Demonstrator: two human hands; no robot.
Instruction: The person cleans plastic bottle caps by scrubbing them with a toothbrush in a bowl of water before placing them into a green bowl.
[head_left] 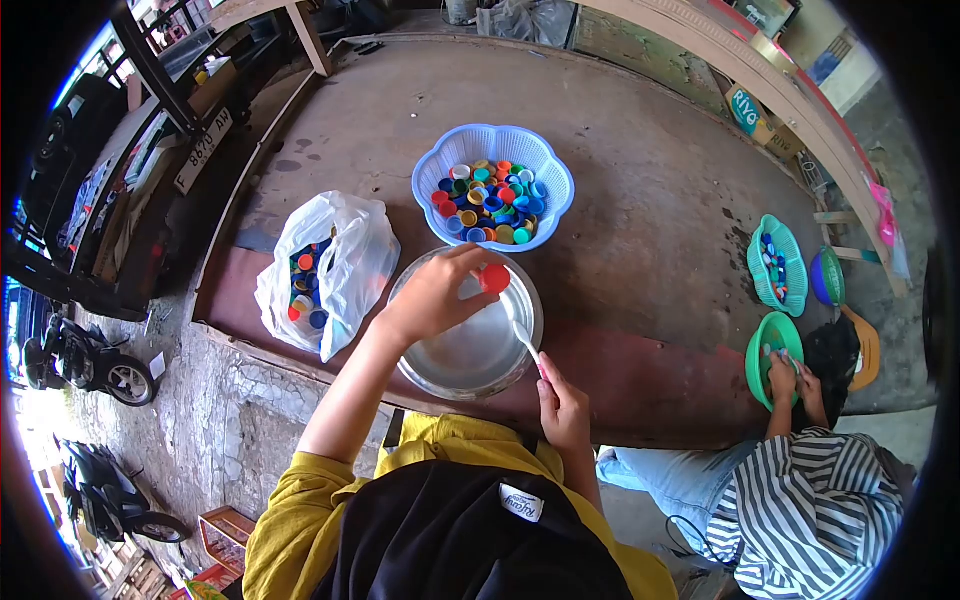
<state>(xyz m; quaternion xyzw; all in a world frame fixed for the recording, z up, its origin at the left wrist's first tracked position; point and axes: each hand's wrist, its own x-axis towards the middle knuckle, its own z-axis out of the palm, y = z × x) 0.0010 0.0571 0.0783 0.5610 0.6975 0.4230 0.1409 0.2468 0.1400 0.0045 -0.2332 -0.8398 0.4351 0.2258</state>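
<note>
Over metal bowl point(470, 350), cap point(494, 277) in left grip point(440, 295)

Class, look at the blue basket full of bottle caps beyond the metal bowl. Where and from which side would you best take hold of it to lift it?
Probably grip the blue basket by its scalloped rim, one hand on each side, coming from above. The rim flares outward and stands clear of the caps, so fingers can hook under it. The near edge is crowded by the metal bowl, so the left and right sides look freer.
</note>
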